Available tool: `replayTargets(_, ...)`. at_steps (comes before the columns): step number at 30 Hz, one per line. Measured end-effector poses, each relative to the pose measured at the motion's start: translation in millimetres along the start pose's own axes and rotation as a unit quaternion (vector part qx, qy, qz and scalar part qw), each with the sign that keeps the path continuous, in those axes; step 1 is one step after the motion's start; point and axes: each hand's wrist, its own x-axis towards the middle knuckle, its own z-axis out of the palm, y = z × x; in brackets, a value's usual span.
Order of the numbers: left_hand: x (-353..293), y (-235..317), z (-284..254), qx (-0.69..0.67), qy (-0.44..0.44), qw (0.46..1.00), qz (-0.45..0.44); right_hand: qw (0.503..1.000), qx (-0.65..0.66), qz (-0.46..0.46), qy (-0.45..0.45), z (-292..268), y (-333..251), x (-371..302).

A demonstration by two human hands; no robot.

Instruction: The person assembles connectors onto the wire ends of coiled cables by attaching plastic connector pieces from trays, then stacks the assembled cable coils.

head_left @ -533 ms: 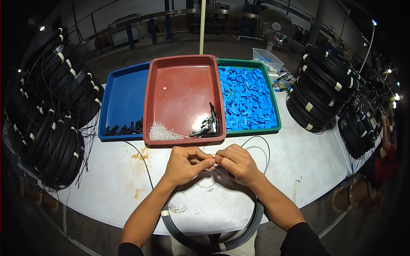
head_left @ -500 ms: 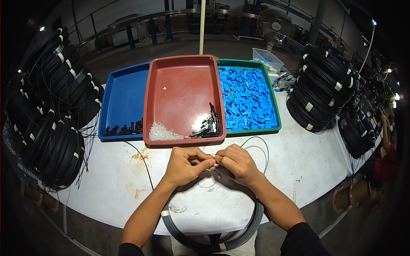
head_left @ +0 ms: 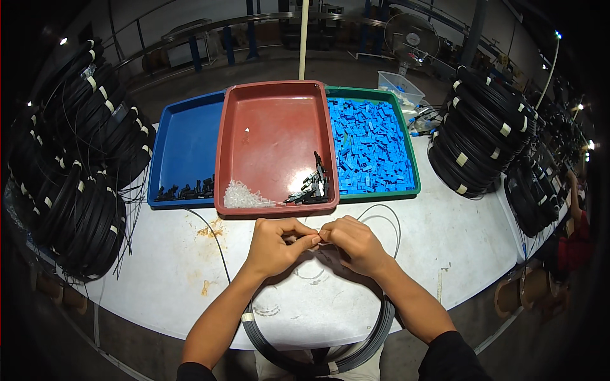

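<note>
My left hand (head_left: 274, 244) and my right hand (head_left: 357, 242) meet fingertip to fingertip just in front of the red tray (head_left: 273, 149). Both are closed in a pinch; whatever lies between the fingers is too small and hidden to name. A coil of black cable (head_left: 270, 353), wrapped with pale tape, hangs over the table's near edge below my wrists. From beside my right hand a thin loop of cable (head_left: 398, 232) curves out. Another cable end (head_left: 213, 233) runs past my left forearm toward the trays.
The red tray holds clear small sleeves (head_left: 244, 195) and black connector parts (head_left: 311, 187). Beside it stand a blue tray (head_left: 184, 140) with black parts and a green tray (head_left: 416, 184) full of blue pieces. Stacked cable coils (head_left: 82, 228) rise at left, more coils (head_left: 480, 136) at right.
My fingertips have shifted slightly against each other, and the right-hand fingers have drawn in a little. The view has moved very slightly; the trays and coils stay put.
</note>
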Motion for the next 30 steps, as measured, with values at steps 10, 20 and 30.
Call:
replayTargets(10,1.9,-1.7,-2.4,0.175,-0.084,0.962,0.192,0.967,0.128,0.218,-0.022,2.8,-5.0,-3.9)
replayTargets(20,-1.6,0.8,5.4,-0.199,-0.016,0.961,-0.191,1.0,-0.017,-0.011,-0.007,1.0,1.7,-2.1)
replayTargets(30,-2.5,-10.7,-1.3,0.23,-0.015,0.919,0.32,0.925,0.221,0.304,-0.063,5.1,-4.9,-1.2)
